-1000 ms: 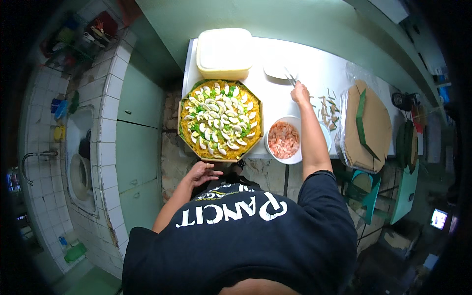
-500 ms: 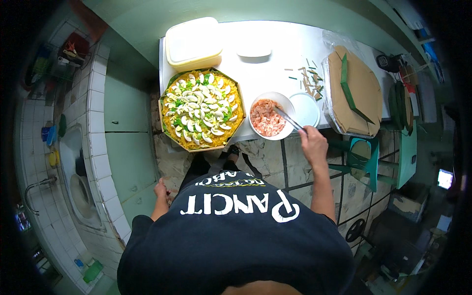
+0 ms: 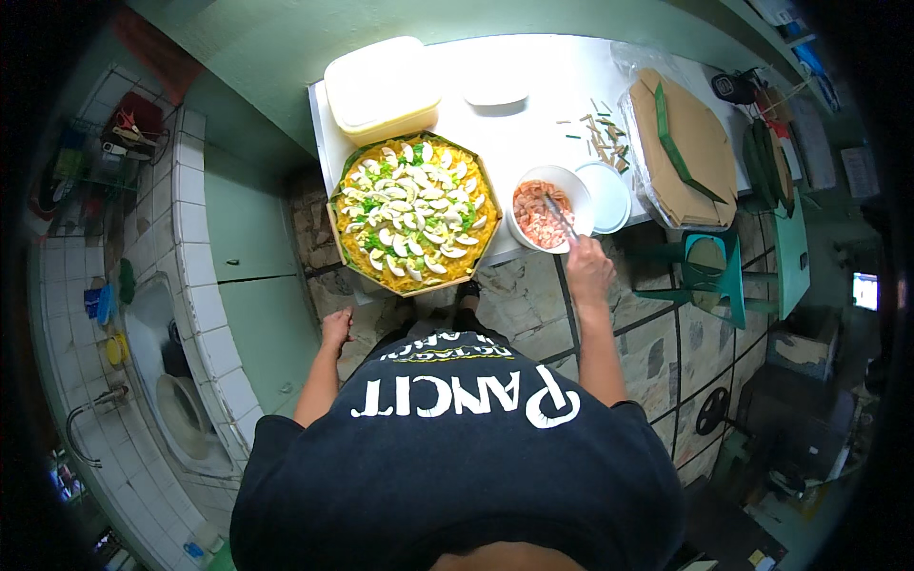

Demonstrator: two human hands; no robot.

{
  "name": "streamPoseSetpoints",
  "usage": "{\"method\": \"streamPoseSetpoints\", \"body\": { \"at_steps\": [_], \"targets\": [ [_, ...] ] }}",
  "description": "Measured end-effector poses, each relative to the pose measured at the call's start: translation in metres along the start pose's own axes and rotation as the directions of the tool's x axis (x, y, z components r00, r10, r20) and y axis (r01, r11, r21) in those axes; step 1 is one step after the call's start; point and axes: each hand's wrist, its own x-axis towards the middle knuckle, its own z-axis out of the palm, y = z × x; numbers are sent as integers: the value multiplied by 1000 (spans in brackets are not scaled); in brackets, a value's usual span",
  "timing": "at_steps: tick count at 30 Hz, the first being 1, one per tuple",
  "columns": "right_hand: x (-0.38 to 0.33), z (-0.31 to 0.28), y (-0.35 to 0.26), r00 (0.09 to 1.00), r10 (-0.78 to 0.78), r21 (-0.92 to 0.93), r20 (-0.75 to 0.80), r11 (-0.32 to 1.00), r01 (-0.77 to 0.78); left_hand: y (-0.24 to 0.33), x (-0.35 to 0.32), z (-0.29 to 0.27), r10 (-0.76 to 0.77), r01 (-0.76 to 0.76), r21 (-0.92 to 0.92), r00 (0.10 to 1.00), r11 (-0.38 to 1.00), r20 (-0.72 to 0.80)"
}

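Right of centre in the frame, the right hand (image 3: pixel 590 271) has its fingers closed around the upper end of metal tongs (image 3: pixel 562 217), whose tips are among pink shrimp pieces (image 3: pixel 531 226) in a white round tub (image 3: pixel 580 198) on the table (image 3: pixel 547 71). The tongs should be light and stiff, best held by that upper end; the shrimp are probably soft and slippery, so a gentle pinch suits them. The left hand (image 3: pixel 336 328), lower left of the octagonal tray of egg-topped noodles (image 3: pixel 414 214), shows nothing held; its fingers look curled, but I cannot tell how tightly. Large white lettering appears upside down across the black T-shirt (image 3: pixel 457 476) at lower centre, with smaller print above; no label is readable on the tub.
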Motion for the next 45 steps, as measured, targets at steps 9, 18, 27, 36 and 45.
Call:
{"method": "streamPoseSetpoints", "body": {
  "at_steps": [9, 18, 27, 36, 45],
  "targets": [
    [-13, -10, -29, 963, 143, 437, -230, 899, -29, -93, 24, -109, -48, 51, 91, 998, 995, -36],
    [26, 63, -123, 978, 128, 753, 162, 625, -207, -80, 42, -138, -137, 137, -87, 991, 987, -3],
    [22, 48, -121, 982, 173, 450, 76, 873, -189, -69, 46, -117, -112, 110, 31, 992, 993, 64],
    [23, -21, -38, 924, 284, 416, -255, 895, -160, -68, 58, -123, -82, 79, 37, 993, 996, 84],
    [16, -8, -15, 958, 283, 25, -46, 959, -282, -36, 50, -111, -88, 81, 87, 993, 993, 73]
  ]
}}
